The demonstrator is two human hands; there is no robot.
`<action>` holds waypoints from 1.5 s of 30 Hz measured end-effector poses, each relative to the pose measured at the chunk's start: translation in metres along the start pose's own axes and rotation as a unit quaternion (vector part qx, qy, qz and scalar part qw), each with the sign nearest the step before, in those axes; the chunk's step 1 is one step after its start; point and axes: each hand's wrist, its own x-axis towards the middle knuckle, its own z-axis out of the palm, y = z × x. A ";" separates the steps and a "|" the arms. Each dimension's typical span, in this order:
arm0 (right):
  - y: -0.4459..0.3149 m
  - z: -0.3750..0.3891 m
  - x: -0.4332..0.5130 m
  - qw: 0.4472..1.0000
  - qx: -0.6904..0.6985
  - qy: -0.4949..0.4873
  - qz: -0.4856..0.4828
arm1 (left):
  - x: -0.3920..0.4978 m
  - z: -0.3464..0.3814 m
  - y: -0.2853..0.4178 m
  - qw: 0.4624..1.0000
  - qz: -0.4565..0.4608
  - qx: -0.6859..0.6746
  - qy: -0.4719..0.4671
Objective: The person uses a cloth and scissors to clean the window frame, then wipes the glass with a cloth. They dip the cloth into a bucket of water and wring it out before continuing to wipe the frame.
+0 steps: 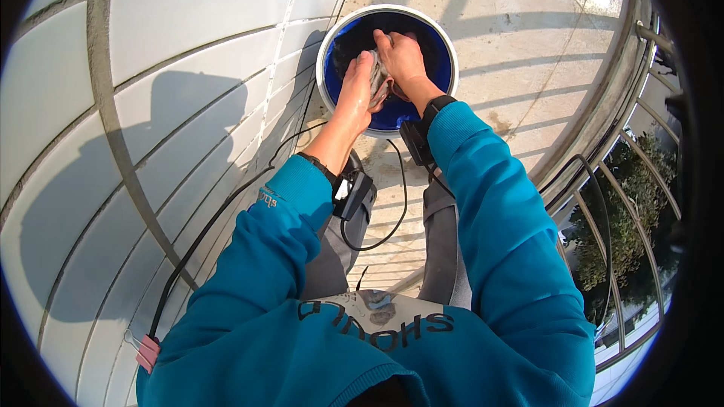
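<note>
A round bucket (389,9) with a white rim and a blue inside stands on the floor, with dark contents low in it. Over its opening my left hand (356,86) and my right hand (403,59) hold a wet, crumpled grey-brown cloth (378,76) between them. The cloth is bunched up, and its far part is hidden by my fingers. My left hand looks wet. Both wrists wear black straps with small black boxes and cables.
A white tiled wall (198,28) rises at the left, close to the bucket. Metal railings (639,209) curve along the right. Pale floor tiles (520,51) carry striped shadows. A black cable (192,249) runs up the left side, with a pink binder clip (148,353) at my sleeve.
</note>
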 end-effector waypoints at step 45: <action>-0.031 0.008 -0.072 0.987 0.085 -0.028 -0.131 | 0.017 -0.020 0.011 0.951 -0.123 -0.218 -0.181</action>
